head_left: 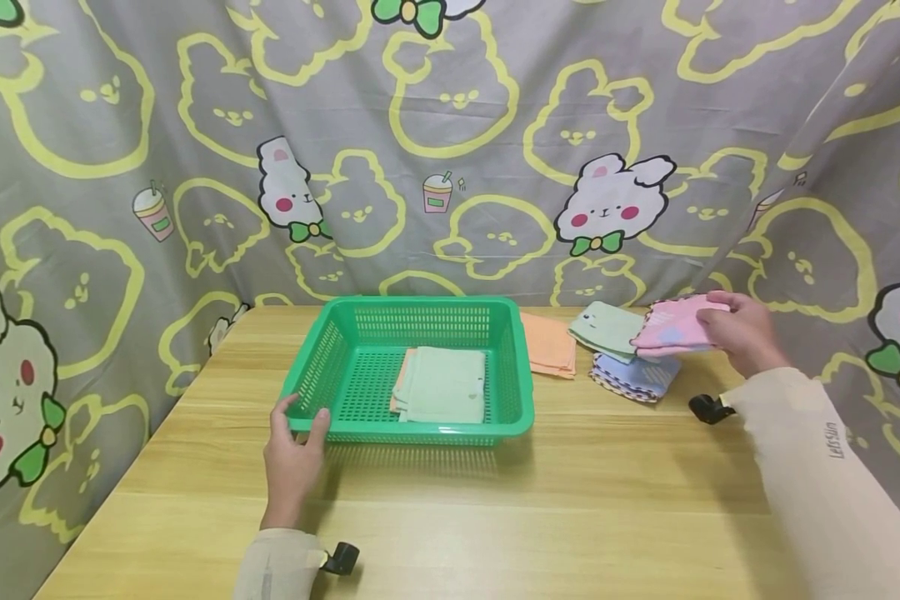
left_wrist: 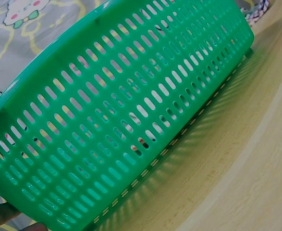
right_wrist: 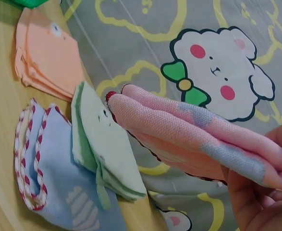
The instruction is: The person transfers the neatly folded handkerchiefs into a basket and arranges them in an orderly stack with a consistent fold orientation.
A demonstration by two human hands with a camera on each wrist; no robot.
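Note:
My left hand (head_left: 292, 462) grips the near left corner of a green plastic basket (head_left: 420, 428), its thumb at the front rim. In the left wrist view, fingertips show at the edge of the slotted wall (left_wrist: 126, 101). Inside the basket lies a folded pale green towel (head_left: 446, 383) over an orange one, of which an edge shows. Off to the right, my right hand (head_left: 746, 333) pinches a folded pink towel (head_left: 671, 323) by its right side. The right wrist view shows its folded layers (right_wrist: 179, 130) with blue-grey patches.
Right of the basket lie a folded orange towel (head_left: 549, 346), a light green towel (head_left: 607, 329) and a blue towel (head_left: 637, 377) with a braided edge. The green one overlaps the blue. A patterned grey curtain (head_left: 487, 100) hangs behind the wooden table (head_left: 495, 517).

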